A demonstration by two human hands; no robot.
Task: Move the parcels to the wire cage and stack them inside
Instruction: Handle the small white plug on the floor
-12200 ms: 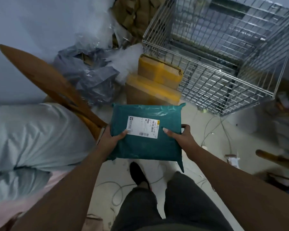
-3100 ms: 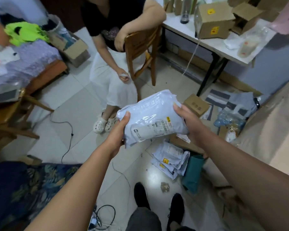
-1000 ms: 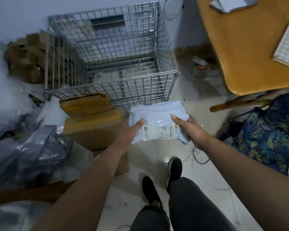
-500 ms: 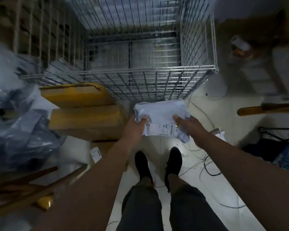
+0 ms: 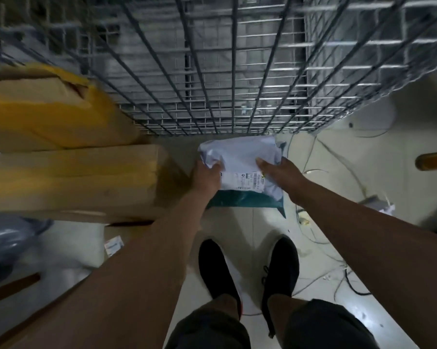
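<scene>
A white plastic parcel [image 5: 240, 159] with a printed label is held low in front of me, just outside the front wall of the wire cage [image 5: 212, 71]. My left hand [image 5: 206, 177] grips its left edge and my right hand [image 5: 280, 176] grips its right edge. Beneath the white parcel lies a teal parcel [image 5: 245, 201] on the floor, only its near edge and corner showing. The cage's mesh front rises right behind both parcels. I cannot tell whether the white parcel touches the teal one.
Two cardboard boxes with yellow tape [image 5: 69, 172] are stacked at my left, against the cage. A grey plastic bag [image 5: 8, 235] lies at the far left. Loose cables [image 5: 338, 248] run over the floor at right. My black shoes [image 5: 247, 268] stand just behind the parcels.
I have bent down and moved closer to the cage. The white parcel has gone lower, over the teal parcel that now shows on the floor.
</scene>
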